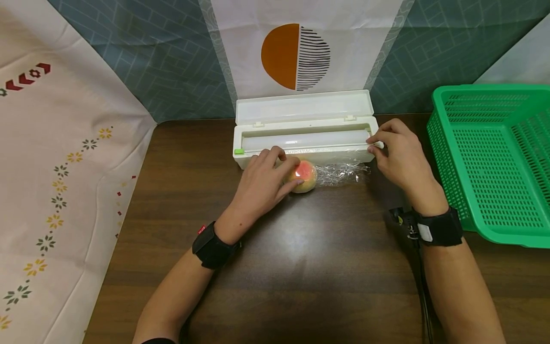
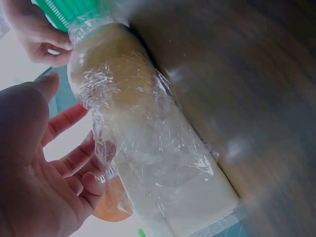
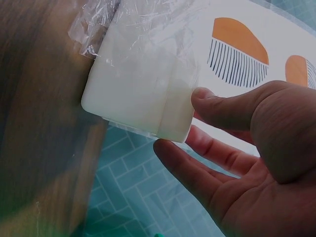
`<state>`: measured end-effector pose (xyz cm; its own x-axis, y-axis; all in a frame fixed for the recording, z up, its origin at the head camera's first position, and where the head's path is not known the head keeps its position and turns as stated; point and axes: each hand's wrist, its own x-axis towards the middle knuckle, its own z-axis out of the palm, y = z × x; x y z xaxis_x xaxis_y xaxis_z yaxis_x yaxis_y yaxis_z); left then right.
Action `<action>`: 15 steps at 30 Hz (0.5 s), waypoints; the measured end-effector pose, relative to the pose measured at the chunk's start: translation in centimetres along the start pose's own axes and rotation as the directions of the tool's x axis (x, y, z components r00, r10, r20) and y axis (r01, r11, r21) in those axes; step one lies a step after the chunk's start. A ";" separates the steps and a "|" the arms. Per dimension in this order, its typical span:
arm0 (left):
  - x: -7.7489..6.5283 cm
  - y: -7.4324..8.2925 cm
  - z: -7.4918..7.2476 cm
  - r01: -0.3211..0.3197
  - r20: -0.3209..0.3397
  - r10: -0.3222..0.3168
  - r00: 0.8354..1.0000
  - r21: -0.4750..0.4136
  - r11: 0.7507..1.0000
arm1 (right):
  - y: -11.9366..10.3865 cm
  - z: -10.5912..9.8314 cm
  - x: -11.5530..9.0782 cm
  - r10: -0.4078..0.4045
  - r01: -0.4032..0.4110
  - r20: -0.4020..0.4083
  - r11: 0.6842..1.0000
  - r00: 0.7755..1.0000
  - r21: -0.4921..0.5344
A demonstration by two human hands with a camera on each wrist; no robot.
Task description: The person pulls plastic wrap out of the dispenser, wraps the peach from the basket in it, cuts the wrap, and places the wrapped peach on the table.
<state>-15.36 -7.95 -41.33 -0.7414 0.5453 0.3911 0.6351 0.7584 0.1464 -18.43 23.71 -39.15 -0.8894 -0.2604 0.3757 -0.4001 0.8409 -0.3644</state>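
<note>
A peach-like fruit [image 1: 304, 173], pink and yellow, sits wrapped in clear cling film [image 1: 339, 173] in front of a white cling film dispenser [image 1: 296, 155]. My left hand [image 1: 264, 179] holds the fruit from its left, thumb and index finger on either side. Film covers the fruit and stretches over the dispenser's front in the left wrist view. My right hand [image 1: 397, 153] grips the dispenser's right end, thumb at its upper edge and a finger at the end face [image 3: 175, 131]. Inside the opened dispenser lies the film roll [image 1: 305, 139]; a green cutter piece [image 1: 238, 151] sits at its left end.
A green plastic basket [image 1: 447, 162] stands at the right beside my right arm. Behind the dispenser, its raised lid [image 1: 305, 107] is near a patterned cloth [image 1: 172, 52]. A cable [image 1: 423, 291] runs along my right forearm over the brown table [image 1: 318, 267].
</note>
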 end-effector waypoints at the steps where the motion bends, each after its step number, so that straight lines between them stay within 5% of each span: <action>1: 0.0 0.0 0.0 0.001 -0.003 -0.001 1.000 0.001 1.000 | 0.0 0.0 0.0 -0.002 0.002 -0.002 1.000 1.000 0.000; 7: 0.1 -0.7 -0.7 0.044 -0.004 -0.044 0.999 0.013 0.999 | 0.0 0.0 0.0 -0.009 0.009 -0.005 1.000 1.000 -0.006; 15: -0.4 -4.7 -3.4 0.214 -0.075 -0.212 0.974 0.022 0.977 | 0.0 0.1 0.0 -0.008 0.008 -0.009 1.000 1.000 -0.002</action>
<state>-17.32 -12.91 -39.05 -0.8405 0.3441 0.4185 0.4570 0.8651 0.2066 -18.46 23.66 -39.23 -0.8843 -0.2623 0.3863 -0.4063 0.8401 -0.3594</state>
